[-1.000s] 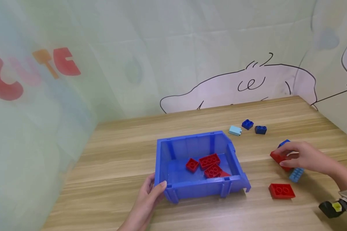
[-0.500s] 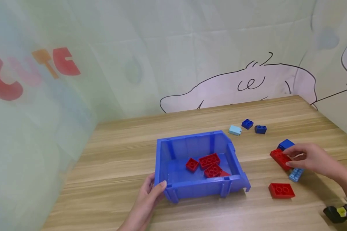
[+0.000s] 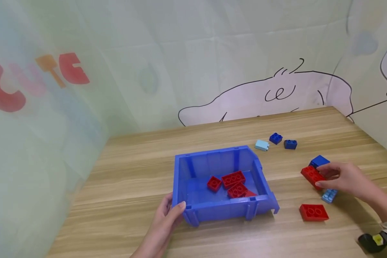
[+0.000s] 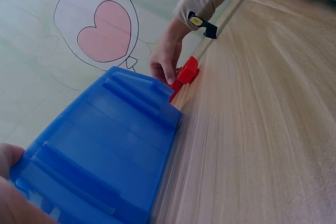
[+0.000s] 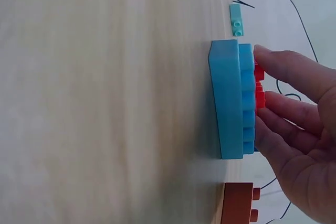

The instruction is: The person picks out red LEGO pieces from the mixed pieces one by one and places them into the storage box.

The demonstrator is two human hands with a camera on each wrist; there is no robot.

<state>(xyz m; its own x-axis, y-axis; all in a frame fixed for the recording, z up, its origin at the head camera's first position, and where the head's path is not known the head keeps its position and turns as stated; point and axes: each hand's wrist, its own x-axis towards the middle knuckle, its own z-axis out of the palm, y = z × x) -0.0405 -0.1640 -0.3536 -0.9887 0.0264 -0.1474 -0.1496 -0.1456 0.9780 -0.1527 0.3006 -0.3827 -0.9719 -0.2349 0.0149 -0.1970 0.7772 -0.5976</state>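
My left hand grips the near-left corner of a blue storage bin, thumb on the rim and fingers along the outer wall. Inside the bin lie several red toy bricks. At the right, my right hand has its thumb and curled fingers round the right end of a red brick, studs up. In the right wrist view a light blue brick partly hides this red brick. A dark blue brick sits right behind it, and the light blue one lies under my palm.
Another red brick lies nearer, between the bin and my right wrist. Farther back rest a pale blue brick and two dark blue bricks. A printed cloth rises behind the wooden table.
My right hand has drawn back rightward from over the red brick to its right end, uncovering more of it and the dark blue brick. The left hand and bin have stayed put.
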